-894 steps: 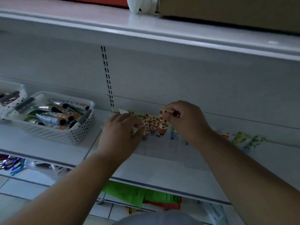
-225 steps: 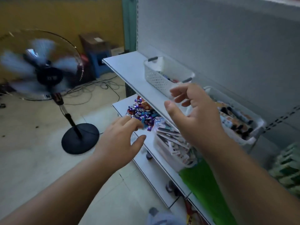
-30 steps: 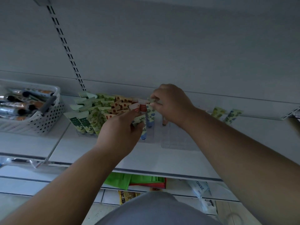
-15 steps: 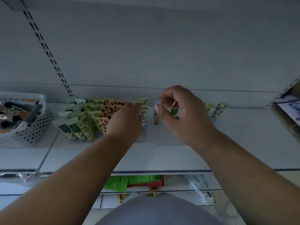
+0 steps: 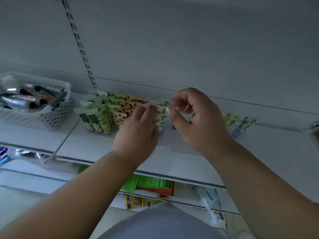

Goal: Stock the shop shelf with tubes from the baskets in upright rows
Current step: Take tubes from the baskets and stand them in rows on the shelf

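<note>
Upright tubes in rows at the shelf's back edge, my left hand touching the rightmost tops, grip loose, my right hand beside it, fingers curled on nothing, basket toward the left end.

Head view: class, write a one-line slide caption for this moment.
Left hand steadies upright tubes on the shop shelf; right hand hovers beside them, basket at left.
</note>
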Demonstrator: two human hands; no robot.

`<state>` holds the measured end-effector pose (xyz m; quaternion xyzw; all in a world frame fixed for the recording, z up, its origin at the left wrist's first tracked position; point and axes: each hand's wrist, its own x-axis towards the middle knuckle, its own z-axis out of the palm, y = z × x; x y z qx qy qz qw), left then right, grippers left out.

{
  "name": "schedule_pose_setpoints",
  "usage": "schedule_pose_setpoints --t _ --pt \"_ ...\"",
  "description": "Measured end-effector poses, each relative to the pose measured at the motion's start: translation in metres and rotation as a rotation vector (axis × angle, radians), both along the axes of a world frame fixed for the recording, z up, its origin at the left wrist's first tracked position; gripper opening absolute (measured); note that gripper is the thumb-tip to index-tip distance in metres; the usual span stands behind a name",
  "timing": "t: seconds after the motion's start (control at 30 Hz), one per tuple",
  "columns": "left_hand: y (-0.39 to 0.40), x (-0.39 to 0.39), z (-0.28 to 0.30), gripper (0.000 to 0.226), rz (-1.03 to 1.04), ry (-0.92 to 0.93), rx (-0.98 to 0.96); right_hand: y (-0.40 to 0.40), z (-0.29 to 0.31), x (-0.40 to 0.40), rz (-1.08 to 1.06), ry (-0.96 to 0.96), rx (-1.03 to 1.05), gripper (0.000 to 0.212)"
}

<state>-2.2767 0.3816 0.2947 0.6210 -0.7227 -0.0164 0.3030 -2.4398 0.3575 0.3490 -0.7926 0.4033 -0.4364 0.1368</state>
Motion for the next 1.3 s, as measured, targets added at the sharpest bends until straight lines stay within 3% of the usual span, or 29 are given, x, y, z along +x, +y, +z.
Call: schedule_pose_setpoints --t 0.17,0.37,0.8,1.0,1.3 --pt "0.052 0.018 -0.003 0.023 0.154 0.129 0.000 0.004 -0.008 0.030 0.206 -0.033 0.032 0.016" --pt "0.109 0.077 -0.013 0.023 0.381 0.122 0.037 0.029 -0.006 0.108 0.434 -0.029 0.162 0.018" --pt "0.230 0.360 -0.001 0.023 0.677 0.098 0.048 0.107 0.011 0.404 0.639 -0.010 0.178 0.020" --pt "0.213 0.450 0.003 0.021 0.680 0.150 0.045 0.088 0.016 0.490 0.619 0.046 0.152 0.020" --pt "0.135 0.582 0.011 0.022 0.663 0.093 0.085 -0.007 0.013 0.623 0.568 0.025 0.158 0.020"
